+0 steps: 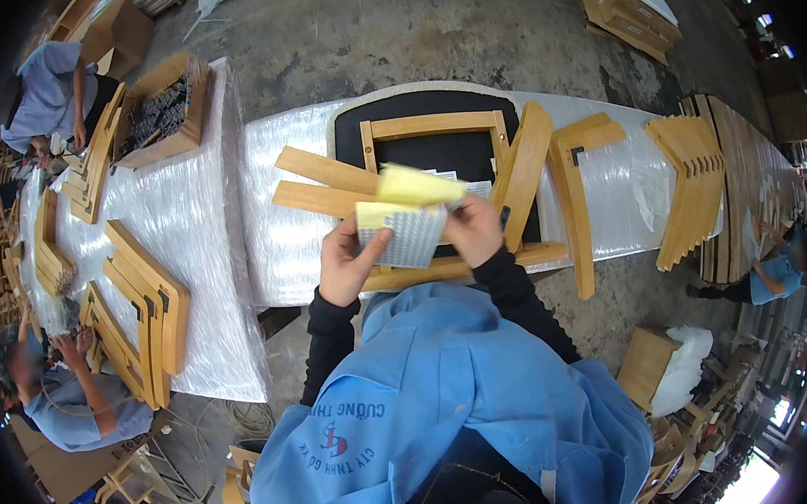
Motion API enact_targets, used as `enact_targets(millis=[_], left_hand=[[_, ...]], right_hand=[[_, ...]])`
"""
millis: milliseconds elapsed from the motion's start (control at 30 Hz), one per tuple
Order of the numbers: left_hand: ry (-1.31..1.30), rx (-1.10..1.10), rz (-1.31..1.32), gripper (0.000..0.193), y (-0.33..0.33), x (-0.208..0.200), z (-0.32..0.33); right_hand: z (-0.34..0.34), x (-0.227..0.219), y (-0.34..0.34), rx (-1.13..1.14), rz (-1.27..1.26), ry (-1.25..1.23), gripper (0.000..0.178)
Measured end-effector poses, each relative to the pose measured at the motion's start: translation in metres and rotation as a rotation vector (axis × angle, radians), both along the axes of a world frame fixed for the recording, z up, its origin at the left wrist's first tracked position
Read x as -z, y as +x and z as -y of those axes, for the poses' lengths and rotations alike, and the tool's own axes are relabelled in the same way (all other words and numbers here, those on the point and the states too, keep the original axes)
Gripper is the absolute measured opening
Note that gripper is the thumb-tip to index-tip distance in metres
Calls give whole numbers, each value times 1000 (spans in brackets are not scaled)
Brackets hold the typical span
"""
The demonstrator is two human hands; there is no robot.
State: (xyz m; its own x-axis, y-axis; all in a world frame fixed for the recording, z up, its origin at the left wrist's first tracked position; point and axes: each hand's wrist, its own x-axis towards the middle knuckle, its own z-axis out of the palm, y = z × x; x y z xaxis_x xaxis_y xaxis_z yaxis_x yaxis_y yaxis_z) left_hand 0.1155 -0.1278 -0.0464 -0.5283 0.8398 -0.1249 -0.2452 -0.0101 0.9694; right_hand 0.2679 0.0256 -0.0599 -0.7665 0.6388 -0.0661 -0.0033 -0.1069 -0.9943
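My left hand [351,263] grips a sheet of small grey round pads [407,235] with a yellow edge, thumb on top. At its right, my right hand [474,233] pinches the end of a yellow sheet [418,185], blurred by motion, above the pads. Whether the two sheets are joined I cannot tell. Beneath them lies a black padded seat panel [348,131] with a wooden frame [433,124] on it. Two wooden slats [324,169] stick out to the left of the sheets. An angled wooden leg [526,166] leans across the frame's right side.
Another angled leg [572,205] and a stack of wooden legs [686,188] lie to the right on the plastic-wrapped table [297,249]. More legs [153,309] and a cardboard box of dark parts [162,156] rest on the left table. Co-workers [79,392] stand at both sides.
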Motion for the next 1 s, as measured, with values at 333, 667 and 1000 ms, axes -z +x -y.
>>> enact_targets(millis=[333,667,1000], left_hand=[[-160,-57,359,35,6,16,-6],[-168,36,189,33,17,-3,-12],[-48,-37,-127,59,24,-17,-17]], right_hand=[[-13,-35,13,9,-260,-134,38],[20,-46,-13,571,1,775,37],[20,-31,-2,215,108,1064,11]])
